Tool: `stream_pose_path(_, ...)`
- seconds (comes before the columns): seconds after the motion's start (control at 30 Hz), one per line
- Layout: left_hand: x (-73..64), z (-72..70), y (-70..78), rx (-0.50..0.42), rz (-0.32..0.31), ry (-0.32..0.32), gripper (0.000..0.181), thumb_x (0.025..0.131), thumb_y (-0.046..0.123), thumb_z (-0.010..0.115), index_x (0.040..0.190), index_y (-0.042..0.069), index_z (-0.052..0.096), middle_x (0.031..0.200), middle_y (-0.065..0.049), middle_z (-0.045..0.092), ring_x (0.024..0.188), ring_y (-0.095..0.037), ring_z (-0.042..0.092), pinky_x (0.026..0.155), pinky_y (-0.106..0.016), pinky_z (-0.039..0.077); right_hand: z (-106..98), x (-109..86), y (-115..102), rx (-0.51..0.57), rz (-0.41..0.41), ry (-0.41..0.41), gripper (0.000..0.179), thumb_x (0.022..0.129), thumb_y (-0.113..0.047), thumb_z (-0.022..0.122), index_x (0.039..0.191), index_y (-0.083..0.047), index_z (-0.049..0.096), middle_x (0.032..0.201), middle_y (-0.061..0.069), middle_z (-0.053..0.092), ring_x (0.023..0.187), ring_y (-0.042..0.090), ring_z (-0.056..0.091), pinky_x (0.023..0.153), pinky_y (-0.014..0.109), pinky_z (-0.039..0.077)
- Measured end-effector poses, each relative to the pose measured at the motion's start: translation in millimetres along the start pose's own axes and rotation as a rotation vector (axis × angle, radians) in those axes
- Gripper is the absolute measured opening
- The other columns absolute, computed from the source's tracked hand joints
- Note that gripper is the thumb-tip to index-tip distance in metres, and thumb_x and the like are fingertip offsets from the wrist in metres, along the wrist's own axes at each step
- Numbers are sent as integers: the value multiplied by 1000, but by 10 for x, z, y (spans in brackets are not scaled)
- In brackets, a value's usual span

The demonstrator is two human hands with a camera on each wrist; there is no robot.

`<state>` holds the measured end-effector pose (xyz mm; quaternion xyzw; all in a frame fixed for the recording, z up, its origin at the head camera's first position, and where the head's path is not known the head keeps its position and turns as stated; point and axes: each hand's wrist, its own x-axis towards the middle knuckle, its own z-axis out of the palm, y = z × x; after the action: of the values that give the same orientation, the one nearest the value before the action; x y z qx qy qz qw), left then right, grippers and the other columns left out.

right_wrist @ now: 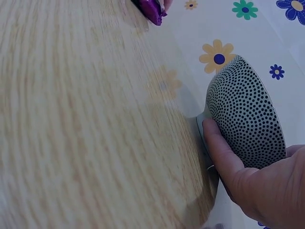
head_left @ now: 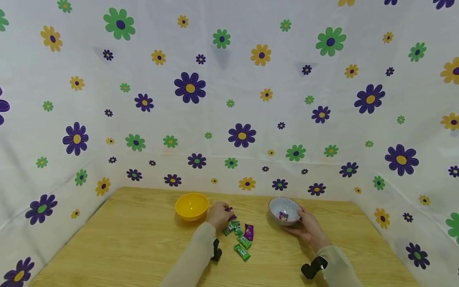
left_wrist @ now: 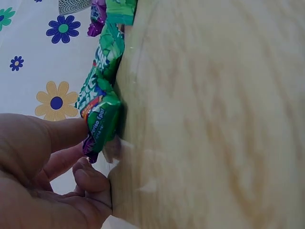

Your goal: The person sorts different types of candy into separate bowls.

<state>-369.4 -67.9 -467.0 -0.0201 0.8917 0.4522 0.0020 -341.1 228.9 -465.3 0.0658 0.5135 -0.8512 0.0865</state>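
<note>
My left hand pinches a purple-wrapped candy just over the table, at the far end of a loose group of candies. Several green-wrapped candies and another purple candy lie there. In the left wrist view, a green candy covers most of the pinched one, whose purple end shows by the fingers. On the right, my right hand grips a dotted bowl, thumb near the rim and fingers at its base. The bowl tilts slightly towards me, with a purple candy inside.
A yellow bowl stands just left of my left hand. The wooden table ends at a white flowered cloth that rises at the back and both sides. Black wrist straps sit over both sleeves.
</note>
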Motion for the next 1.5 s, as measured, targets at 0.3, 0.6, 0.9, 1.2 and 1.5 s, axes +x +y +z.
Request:
stream_pose_path(0.3,32,6,7,-10,-39,9,15,79,16,70,85,5,62,77,-6,58,68,-19,53,59,-30,49,11,1,-27,-2,19,27,50,99,-15,20,147,-15,4,147,23,-1,128,47,17,84,60,40)
stream_pose_path(0.6,0,4,3,-57,-51,0,19,75,13,73,72,3,58,69,-7,57,64,-19,53,53,-28,45,-6,-14,-27,-1,32,35,50,99,-16,20,146,-16,3,147,23,-1,128,47,17,84,61,40)
stream_pose_path(0.9,24,28,-26,-79,-14,22,29,79,15,69,58,6,51,55,-2,43,50,-15,40,43,-25,33,28,-15,-36,-25,16,7,50,99,-17,20,146,-13,4,147,24,4,129,44,18,87,60,38)
stream_pose_path(1.2,15,86,75,-270,-41,-22,19,81,17,67,73,0,64,77,-7,58,64,-18,45,49,-26,38,15,16,17,-15,30,10,50,99,-15,21,146,-12,5,147,24,5,128,45,18,84,59,41)
stream_pose_path(1.5,40,188,225,-390,105,-57,16,84,19,65,84,3,67,87,-7,62,85,-27,54,70,-36,46,3,-9,-11,-30,16,28,50,99,-16,21,146,-12,7,146,25,6,128,44,21,84,59,41)
